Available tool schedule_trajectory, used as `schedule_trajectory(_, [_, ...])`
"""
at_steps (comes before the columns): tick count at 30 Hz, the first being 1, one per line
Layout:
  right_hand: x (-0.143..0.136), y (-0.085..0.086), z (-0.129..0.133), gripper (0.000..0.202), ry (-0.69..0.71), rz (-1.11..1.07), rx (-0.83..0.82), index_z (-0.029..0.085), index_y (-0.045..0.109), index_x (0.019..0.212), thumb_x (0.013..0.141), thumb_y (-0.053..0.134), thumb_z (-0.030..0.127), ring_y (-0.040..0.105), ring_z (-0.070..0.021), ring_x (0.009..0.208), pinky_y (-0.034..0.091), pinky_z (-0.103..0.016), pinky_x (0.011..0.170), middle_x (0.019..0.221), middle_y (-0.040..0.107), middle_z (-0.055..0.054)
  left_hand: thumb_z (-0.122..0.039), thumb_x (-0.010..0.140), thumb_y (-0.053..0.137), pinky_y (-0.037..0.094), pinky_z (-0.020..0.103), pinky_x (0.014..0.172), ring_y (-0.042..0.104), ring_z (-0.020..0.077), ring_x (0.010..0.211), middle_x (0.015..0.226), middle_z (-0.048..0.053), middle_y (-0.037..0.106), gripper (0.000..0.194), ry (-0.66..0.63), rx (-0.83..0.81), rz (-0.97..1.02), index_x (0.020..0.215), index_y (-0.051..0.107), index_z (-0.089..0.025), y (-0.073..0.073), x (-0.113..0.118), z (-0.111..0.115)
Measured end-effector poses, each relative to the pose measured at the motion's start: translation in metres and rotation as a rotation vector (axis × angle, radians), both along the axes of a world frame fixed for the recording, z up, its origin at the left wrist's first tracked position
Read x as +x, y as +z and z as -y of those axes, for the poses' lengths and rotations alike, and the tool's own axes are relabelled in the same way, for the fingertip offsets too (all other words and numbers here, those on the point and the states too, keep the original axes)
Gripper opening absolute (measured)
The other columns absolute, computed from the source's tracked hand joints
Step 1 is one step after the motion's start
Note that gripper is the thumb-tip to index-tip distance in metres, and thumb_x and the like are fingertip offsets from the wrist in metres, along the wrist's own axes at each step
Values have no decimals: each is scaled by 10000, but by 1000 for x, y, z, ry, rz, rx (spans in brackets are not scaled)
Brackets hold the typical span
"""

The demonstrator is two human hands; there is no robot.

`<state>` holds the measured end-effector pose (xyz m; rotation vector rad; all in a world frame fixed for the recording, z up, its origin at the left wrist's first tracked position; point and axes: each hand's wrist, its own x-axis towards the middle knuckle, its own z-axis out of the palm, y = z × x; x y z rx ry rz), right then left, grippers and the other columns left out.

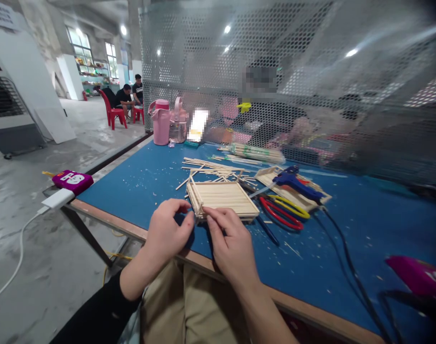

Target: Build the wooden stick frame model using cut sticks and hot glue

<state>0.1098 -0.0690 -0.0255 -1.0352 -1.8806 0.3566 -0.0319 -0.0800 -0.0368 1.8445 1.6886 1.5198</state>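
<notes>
A small tray built of thin wooden sticks (221, 196) lies near the front edge of the blue table, with a raised stick railing along its left side. My left hand (169, 224) is curled beside its left front corner, thumb and fingers apart, with nothing visible between them. At that same corner, my right hand (230, 234) pinches the end of the railing between index finger and thumb. The fingertips partly cover the corner. Pliers with red and yellow handles (284, 213) lie right of the tray. A blue glue gun (298, 184) rests on another stick piece (271, 177) behind them.
Loose wooden sticks (210, 168) are scattered behind the tray, near bundled sticks (255, 153). A pink jug (161, 123) stands by the perforated metal screen (203, 62). A black cable (346, 253) crosses the right side. A purple power strip (72, 180) sits at the left edge.
</notes>
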Motion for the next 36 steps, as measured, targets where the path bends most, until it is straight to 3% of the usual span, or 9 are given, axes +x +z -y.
schedule_trajectory(6, [0,0,0,252,-4,13,-8,209,668,989,866,450,244,567,-190,848,464,-330,754,879,597,-73,-275,789,574,464,296,721,636,170,755,802,44,715,132,11,34,-73,799,683,-200,2,2,3])
schedule_trajectory(14, [-1,0,-1,251,5,5,2,228,670,986,867,449,247,566,-189,844,464,-332,756,878,593,-66,-249,805,557,483,292,723,652,169,763,822,41,727,156,-19,47,-86,840,707,-221,-1,0,2])
schedule_trajectory(22, [-1,-1,-1,256,5,5,-4,204,670,992,867,450,245,562,-189,832,463,-327,741,868,590,-70,-232,765,601,466,262,699,609,149,734,761,39,699,111,-45,43,109,788,699,-185,10,4,-3])
schedule_trajectory(36, [0,-3,-1,253,9,17,-18,182,667,991,869,447,211,546,-181,843,449,-311,751,874,582,-72,-222,777,595,446,272,693,603,146,730,762,28,702,111,-53,-14,50,777,700,-186,9,5,-5])
